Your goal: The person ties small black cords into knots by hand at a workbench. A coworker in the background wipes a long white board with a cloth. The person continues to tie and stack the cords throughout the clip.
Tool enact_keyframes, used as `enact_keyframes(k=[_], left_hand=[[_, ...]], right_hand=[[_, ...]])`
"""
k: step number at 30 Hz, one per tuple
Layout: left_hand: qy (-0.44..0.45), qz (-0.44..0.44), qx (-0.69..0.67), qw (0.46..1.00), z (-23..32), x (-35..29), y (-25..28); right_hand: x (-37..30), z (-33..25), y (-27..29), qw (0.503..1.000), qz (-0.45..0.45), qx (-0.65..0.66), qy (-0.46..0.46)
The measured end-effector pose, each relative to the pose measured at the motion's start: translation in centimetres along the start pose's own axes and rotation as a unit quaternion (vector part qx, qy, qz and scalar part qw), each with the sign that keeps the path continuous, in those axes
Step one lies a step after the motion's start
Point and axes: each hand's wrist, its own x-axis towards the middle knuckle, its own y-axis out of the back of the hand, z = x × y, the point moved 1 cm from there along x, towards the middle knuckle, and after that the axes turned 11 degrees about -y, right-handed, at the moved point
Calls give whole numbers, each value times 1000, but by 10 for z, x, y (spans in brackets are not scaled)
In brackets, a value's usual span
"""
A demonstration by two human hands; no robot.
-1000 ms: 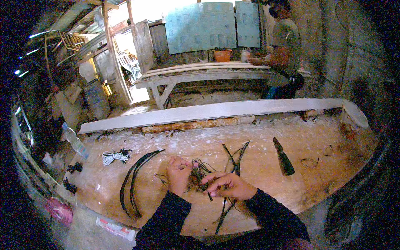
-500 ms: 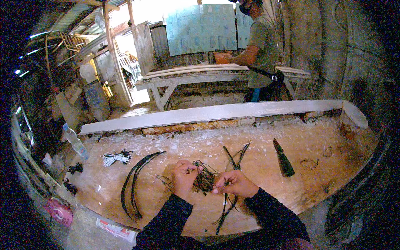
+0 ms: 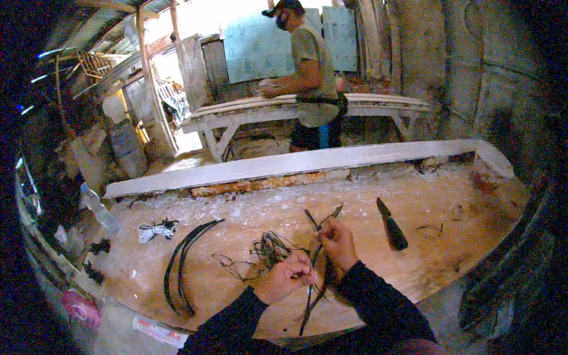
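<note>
- On the wooden tabletop, front & centre: crossed dk strips, upper ends by R hand, lower ends toward near edge.
- L hand: just left of strips, right below cord tangle. Fingers curled, tips bunched; can't tell what, if anything, is pinched.
- R hand: at upper part of strips, thumb & fingers drawn together; can't tell if strip or thin cord sits betw. tips.
- Handling, my view: pinch close to where strips cross so ends don't swing; light, even pull betw. hands.
- Prob. wise to take one strand at a time, not drag the whole tangle; thin loops on its left could snag.
- Strips look bendy, so likely best kept flat agst. the wood.
- Knife lies right of R hand, apart; keep wrist off the blade.
- Farther left: curved dk strips, white cord bundle beyond.
- Background: co-worker at 2nd bench.
</note>
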Motion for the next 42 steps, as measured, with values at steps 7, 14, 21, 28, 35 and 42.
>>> enact_keyframes(k=[7,14,21,28,35,42], left_hand=[[58,9,-248,967,15,1,-10],[103,174,-200,959,9,2,15],[118,372,3,921,-5,2,53],[51,423,173,888,-16,-1,67],[74,379,140,912,-13,1,55],[21,268,145,952,-13,3,47]], right_hand=[[9,-1,3,991,35,-82,99],[3,-3,1,997,22,4,74],[-12,-24,1,954,-203,151,-162],[-31,-36,-13,882,-462,56,-71],[-25,-30,-9,907,-421,31,-8],[-12,-16,-2,958,-268,70,-81]])
